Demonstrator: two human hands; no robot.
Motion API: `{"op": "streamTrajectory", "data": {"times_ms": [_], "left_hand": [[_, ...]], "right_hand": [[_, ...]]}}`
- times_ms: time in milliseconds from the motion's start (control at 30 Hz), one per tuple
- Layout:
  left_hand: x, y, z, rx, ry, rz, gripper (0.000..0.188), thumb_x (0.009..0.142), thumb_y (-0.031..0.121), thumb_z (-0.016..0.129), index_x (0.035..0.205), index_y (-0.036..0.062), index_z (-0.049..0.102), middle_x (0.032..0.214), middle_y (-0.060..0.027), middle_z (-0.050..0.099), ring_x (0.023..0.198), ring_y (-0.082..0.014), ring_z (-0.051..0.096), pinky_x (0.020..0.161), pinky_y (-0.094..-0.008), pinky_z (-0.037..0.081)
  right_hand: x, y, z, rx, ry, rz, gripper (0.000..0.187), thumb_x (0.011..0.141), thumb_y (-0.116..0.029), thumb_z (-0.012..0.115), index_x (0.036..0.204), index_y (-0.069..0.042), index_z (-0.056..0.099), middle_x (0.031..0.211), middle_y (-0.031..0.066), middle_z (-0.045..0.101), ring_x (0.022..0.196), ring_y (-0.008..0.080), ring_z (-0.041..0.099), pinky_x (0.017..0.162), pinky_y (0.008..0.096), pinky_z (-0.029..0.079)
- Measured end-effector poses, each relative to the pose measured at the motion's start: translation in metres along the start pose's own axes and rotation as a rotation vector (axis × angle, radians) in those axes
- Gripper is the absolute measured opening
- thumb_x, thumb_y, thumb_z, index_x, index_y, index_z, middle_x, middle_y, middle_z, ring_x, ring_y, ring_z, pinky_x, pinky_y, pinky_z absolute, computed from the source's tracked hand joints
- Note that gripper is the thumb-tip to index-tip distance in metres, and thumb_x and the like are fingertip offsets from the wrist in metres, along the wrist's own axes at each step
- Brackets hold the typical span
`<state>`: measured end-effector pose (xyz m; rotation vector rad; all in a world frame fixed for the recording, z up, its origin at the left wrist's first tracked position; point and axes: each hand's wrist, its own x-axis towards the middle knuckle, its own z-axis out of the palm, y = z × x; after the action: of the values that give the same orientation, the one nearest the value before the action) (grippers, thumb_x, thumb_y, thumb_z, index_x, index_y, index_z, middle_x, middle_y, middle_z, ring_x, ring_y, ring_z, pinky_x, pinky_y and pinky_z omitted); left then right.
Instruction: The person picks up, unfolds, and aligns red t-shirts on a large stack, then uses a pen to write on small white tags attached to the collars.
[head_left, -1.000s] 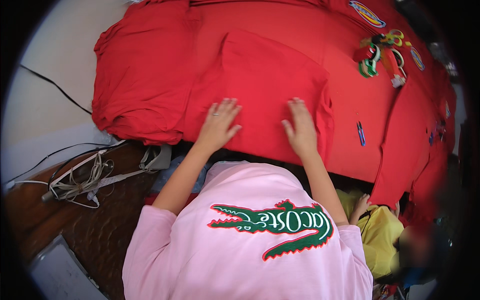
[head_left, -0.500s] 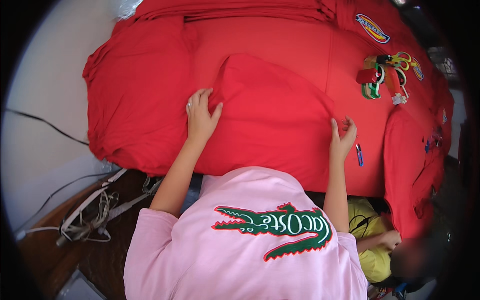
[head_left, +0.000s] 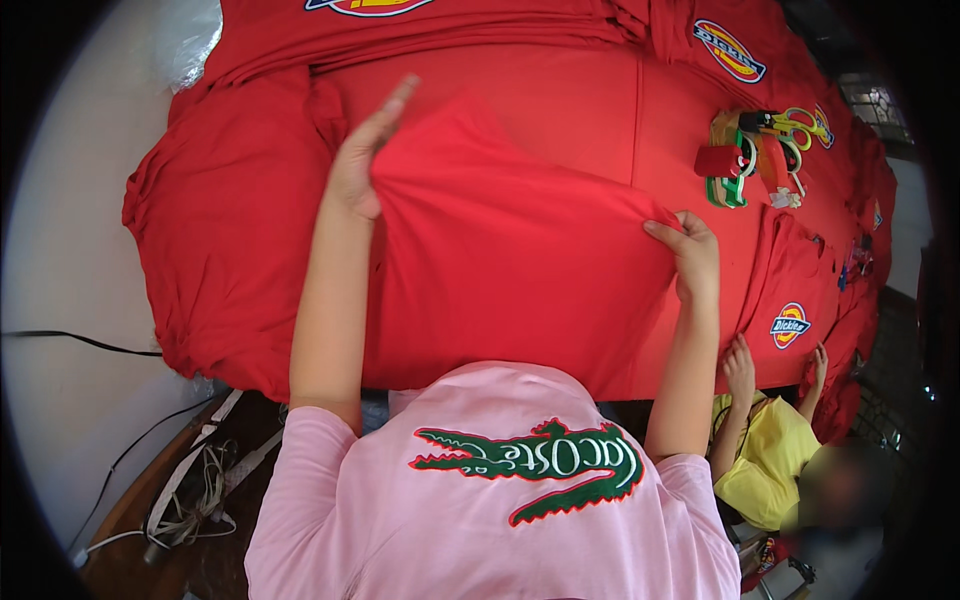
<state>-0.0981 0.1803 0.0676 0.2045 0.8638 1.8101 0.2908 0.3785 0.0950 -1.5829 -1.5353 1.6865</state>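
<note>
Red-topped bench (head_left: 580, 110) takes up most of the scene. Rumpled red fabric pile (head_left: 235, 230) on its left side; more red garments (head_left: 520, 35) along the far edge. Red cloth piece (head_left: 520, 270) lies at the near middle of the bench, its far edge lifted and stretched between both hands. Co-worker in a yellow shirt (head_left: 765, 470) at near right, hands at the near edge of a red garment with an oval patch (head_left: 775, 275). Left hand (head_left: 365, 150) at the left edge of the cloth: fingers straight, edge-on, cloth drawn up against the palm side; thumb contact unclear, so cannot tell if that grip is closed. Right hand (head_left: 690, 250) has the far right corner, grip pinched between thumb and fingers. Cable bundle (head_left: 195, 500) at near left, off the bench. Far right: tape dispenser (head_left: 725, 165) beside yellow-handled scissors (head_left: 800, 125).
</note>
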Motion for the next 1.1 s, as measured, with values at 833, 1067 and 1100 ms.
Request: {"op": "streamTrajectory", "data": {"times_ms": [833,1067,1100], "left_hand": [[0.023,-0.034,0.003,-0.173,0.107,-0.513,0.061,0.098,0.041,0.069,0.138,-0.0032,0.057,0.130,-0.0159,0.066,0.115,-0.0202,0.064,0.104,-0.0358,0.051],[0.059,0.035,0.017,0.187,0.161,-0.131,0.046,0.096,0.029,0.074,0.129,-0.0003,0.064,0.124,-0.0117,0.070,0.116,-0.0204,0.066,0.102,-0.0332,0.052],[0.060,0.049,0.017,0.303,0.259,-0.095,0.043,0.095,0.026,0.076,0.127,0.0000,0.065,0.123,-0.0114,0.071,0.116,-0.0205,0.066,0.103,-0.0332,0.052]], "right_hand": [[0.113,-0.042,0.050,1.183,-0.490,0.202,0.061,0.102,-0.040,0.060,0.138,0.010,0.052,0.138,0.0257,0.060,0.127,0.0377,0.060,0.111,0.0502,0.048],[0.124,-0.079,0.007,0.783,-0.163,0.118,0.030,0.096,-0.006,0.068,0.124,0.005,0.061,0.126,0.0202,0.068,0.117,0.0315,0.067,0.103,0.0460,0.055],[0.115,-0.086,0.005,0.767,-0.105,0.103,0.029,0.095,-0.003,0.069,0.123,0.002,0.062,0.124,0.0172,0.069,0.115,0.0296,0.068,0.103,0.0447,0.056]]}}
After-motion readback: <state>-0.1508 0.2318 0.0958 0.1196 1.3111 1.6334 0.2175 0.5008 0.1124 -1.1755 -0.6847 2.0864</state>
